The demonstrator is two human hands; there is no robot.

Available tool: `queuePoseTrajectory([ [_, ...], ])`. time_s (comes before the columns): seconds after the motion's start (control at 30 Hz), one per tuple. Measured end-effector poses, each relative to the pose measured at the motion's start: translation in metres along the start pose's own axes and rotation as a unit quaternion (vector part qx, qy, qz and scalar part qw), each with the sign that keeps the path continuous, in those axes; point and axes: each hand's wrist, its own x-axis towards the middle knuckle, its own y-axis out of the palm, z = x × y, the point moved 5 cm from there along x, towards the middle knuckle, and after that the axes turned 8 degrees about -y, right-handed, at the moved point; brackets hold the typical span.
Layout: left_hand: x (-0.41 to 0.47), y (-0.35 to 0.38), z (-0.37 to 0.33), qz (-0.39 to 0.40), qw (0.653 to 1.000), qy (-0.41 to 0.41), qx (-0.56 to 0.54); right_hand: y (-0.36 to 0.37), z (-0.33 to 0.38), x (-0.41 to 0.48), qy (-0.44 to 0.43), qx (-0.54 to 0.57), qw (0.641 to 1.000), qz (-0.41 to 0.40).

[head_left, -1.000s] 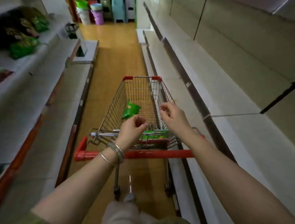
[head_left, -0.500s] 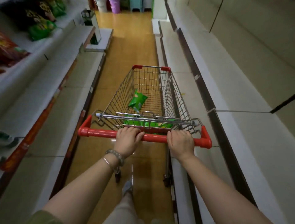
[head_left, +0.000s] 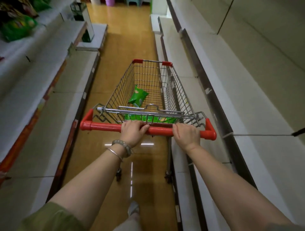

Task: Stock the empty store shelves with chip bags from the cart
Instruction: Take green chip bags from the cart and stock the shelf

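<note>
Pushing the cart (head_left: 122,85) along the aisle, is this the step in hand? asks the one.

I judge so, answers the other. Both hands are on the red handle (head_left: 102,126). The left hand (head_left: 133,131) has its fingers curled over the bar near the middle, and the right hand (head_left: 187,133) grips it closer to the right end. Neither hand has a bag.

Where are the bags, then?

One green chip bag (head_left: 137,97) lies on the bottom of the basket, toward its left wall. The other green bags (head_left: 148,118) lie at the near end, under the folded wire seat, just beyond the handle.

What does the next move ask?

I think the cart must stop beside a shelf. Then one hand lets go, reaches over the handle and takes a bag softly, because such a bag probably crushes easily.

And the room?

It is a narrow aisle with a glossy yellow floor (head_left: 125,41). The pale shelves (head_left: 247,107) run just beside the cart on the right. The left shelves (head_left: 29,85) have orange-red edge strips, and on an upper one some stocked packets (head_left: 16,28) show, green and dark. A purple bucket (head_left: 110,2) stands at the far end.
</note>
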Motion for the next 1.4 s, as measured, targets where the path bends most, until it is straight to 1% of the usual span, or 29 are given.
queuePoseTrajectory([
  [0.07, 0.027, -0.003, -0.001, 0.005, 1.0, -0.001, -0.006, 0.006, -0.004, 0.024, 0.007, -0.015, 1.0, -0.003],
  [0.17, 0.064, -0.009, -0.005, 0.008, 1.0, -0.001, -0.01, 0.015, -0.009, 0.061, 0.007, 0.001, 0.999, 0.037],
  [0.37, 0.126, -0.02, -0.014, 0.023, 1.0, -0.012, -0.005, 0.033, -0.026, 0.12, 0.007, -0.008, 0.997, 0.071],
  [0.53, 0.161, -0.029, -0.018, 0.048, 0.998, -0.034, -0.004, 0.043, -0.035, 0.153, 0.006, 0.0, 0.997, 0.079],
  [0.57, 0.169, -0.03, -0.017, 0.061, 0.997, -0.053, -0.018, 0.045, -0.036, 0.159, 0.005, 0.007, 0.996, 0.087],
  [0.63, 0.184, -0.036, -0.02, 0.067, 0.985, -0.107, -0.118, 0.05, -0.04, 0.172, 0.01, 0.04, 0.992, 0.115],
  [0.7, 0.2, -0.049, -0.034, 0.023, 0.963, -0.151, -0.22, 0.05, -0.044, 0.188, 0.015, 0.085, 0.987, 0.132],
  [0.73, 0.206, -0.055, -0.045, 0.0, 0.959, -0.159, -0.236, 0.047, -0.046, 0.199, 0.013, 0.112, 0.986, 0.12],
  [0.83, 0.226, -0.072, -0.081, -0.053, 0.954, -0.135, -0.263, 0.022, -0.048, 0.241, -0.009, 0.183, 0.981, 0.056],
  [0.9, 0.238, -0.08, -0.099, -0.065, 0.954, -0.11, -0.27, 0.009, -0.049, 0.27, -0.015, 0.222, 0.974, 0.034],
  [1.0, 0.255, -0.089, -0.108, -0.066, 0.955, -0.094, -0.273, 0.007, -0.055, 0.303, -0.01, 0.252, 0.968, 0.018],
  [1.23, 0.321, -0.116, -0.103, -0.068, 0.957, -0.084, -0.271, 0.043, -0.063, 0.368, 0.016, 0.284, 0.957, 0.06],
  [1.4, 0.39, -0.121, -0.094, -0.039, 0.958, -0.088, -0.27, 0.075, -0.066, 0.419, 0.039, 0.283, 0.955, 0.082],
])
